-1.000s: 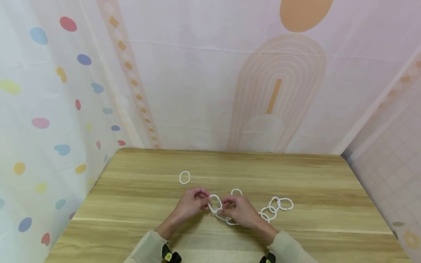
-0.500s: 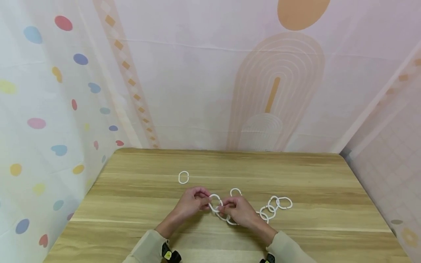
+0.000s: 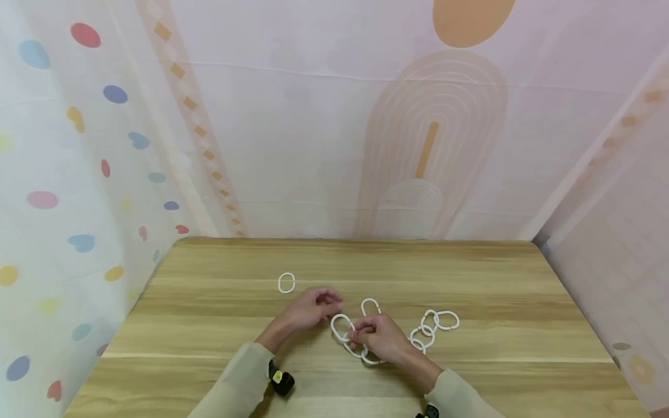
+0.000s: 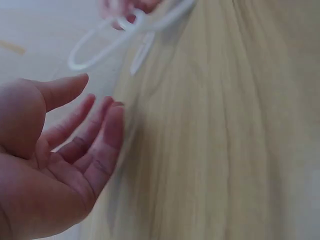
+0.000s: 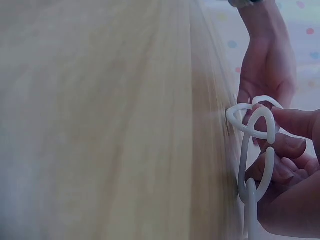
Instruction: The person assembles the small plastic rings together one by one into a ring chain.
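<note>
The left hand (image 3: 313, 307) hovers beside the white link chain (image 3: 372, 362), fingers loosely curved, thumb apart; the right hand (image 3: 384, 338) pinches the chain near its end. The left wrist view shows the left palm, which the head view hides. 1 separate link (image 3: 279, 284) lies on the wooden counter (image 3: 496, 377), before patterned cloth (image 3: 292, 139).

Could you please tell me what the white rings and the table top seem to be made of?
White rings: probably plastic, smooth, judging by even colour and rounded surfaces.
Table top: wood or wood-look laminate, apparently smooth; streaky grain leaves both possible.
</note>
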`<act>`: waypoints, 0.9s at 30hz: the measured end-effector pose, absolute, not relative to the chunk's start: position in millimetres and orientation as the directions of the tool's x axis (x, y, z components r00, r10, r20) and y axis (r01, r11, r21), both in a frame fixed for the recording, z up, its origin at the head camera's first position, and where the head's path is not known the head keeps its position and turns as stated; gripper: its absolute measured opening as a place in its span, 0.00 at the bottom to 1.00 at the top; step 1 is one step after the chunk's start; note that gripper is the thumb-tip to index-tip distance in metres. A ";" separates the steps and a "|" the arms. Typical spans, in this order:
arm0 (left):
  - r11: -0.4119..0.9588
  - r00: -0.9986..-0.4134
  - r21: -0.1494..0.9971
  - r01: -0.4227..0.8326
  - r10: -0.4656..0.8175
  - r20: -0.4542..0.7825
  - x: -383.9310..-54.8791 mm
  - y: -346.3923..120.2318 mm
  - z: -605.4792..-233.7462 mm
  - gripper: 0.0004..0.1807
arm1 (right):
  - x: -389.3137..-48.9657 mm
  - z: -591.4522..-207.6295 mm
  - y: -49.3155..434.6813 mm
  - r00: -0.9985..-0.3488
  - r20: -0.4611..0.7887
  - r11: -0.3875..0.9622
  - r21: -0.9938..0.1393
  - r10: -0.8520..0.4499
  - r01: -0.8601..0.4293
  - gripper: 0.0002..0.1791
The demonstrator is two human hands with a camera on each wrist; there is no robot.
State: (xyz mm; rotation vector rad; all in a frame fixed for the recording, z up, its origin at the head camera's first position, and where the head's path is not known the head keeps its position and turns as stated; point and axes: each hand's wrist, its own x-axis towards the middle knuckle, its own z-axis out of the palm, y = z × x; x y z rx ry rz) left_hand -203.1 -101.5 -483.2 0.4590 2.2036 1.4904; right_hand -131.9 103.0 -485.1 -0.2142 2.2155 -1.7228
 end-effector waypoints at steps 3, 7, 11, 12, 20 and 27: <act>0.380 -0.853 0.920 0.098 0.508 -0.119 -212.4 -91.6 -486.3 0.13 | -131.5 -485.5 105.4 -0.937 -0.158 0.267 -0.961 -0.312 0.073 0.07; 0.362 -0.835 0.920 0.151 0.545 -0.077 -220.6 -78.3 -488.0 0.16 | -131.2 -486.2 108.6 -0.938 -0.148 0.289 -0.956 -0.313 0.055 0.07; 0.380 -0.804 0.897 0.225 0.592 -0.049 -226.0 -67.3 -492.3 0.18 | -130.4 -485.5 111.7 -0.935 -0.154 0.293 -0.954 -0.319 0.058 0.07; 0.385 -0.798 0.890 0.244 0.602 -0.042 -227.0 -65.1 -493.7 0.19 | -130.2 -485.0 112.3 -0.933 -0.158 0.291 -0.955 -0.324 0.060 0.07; 0.460 -0.796 0.798 0.388 0.604 0.039 -229.9 -56.6 -499.9 0.23 | -130.4 -485.6 114.6 -0.921 -0.167 0.294 -0.954 -0.352 0.060 0.08; 0.485 -0.768 0.754 0.443 0.640 0.040 -231.3 -58.6 -498.3 0.25 | -131.9 -487.3 116.5 -0.918 -0.165 0.286 -0.956 -0.361 0.060 0.07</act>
